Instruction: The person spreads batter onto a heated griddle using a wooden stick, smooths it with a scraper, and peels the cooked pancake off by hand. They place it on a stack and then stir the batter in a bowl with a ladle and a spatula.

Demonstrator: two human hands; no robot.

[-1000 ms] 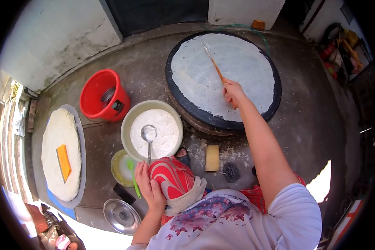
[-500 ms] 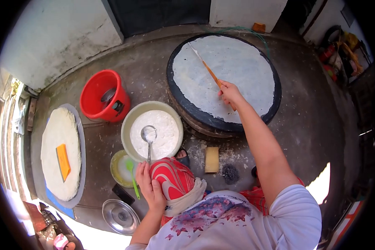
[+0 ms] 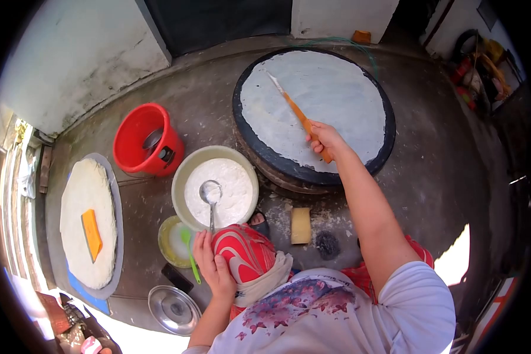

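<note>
My right hand (image 3: pixel 326 141) grips the near end of a long orange scraper (image 3: pixel 298 112), whose far edge is coated in white batter. The scraper lies over a thin pale sheet of batter (image 3: pixel 342 88) covering most of a big round black griddle (image 3: pixel 240 118). Fingers straight, my left hand (image 3: pixel 213 262) rests against my red-clad knee (image 3: pixel 245 251). Just beyond its fingertips is the handle of a metal ladle (image 3: pixel 211 192), which stands in a basin (image 3: pixel 179 177) of thick white batter.
Left of the basin are a red bucket (image 3: pixel 124 141), a small bowl with a green spatula (image 3: pixel 186 237) and a metal lid (image 3: pixel 174 310). Farther left lies a stack of pale flatbreads (image 3: pixel 88 189) with another orange scraper (image 3: pixel 91 233) on top. A yellow sponge block (image 3: pixel 301 226) sits below the griddle.
My right hand has drawn the scraper slightly toward me and turned it, so more of its broad orange side shows. My left hand stays at the knee.
</note>
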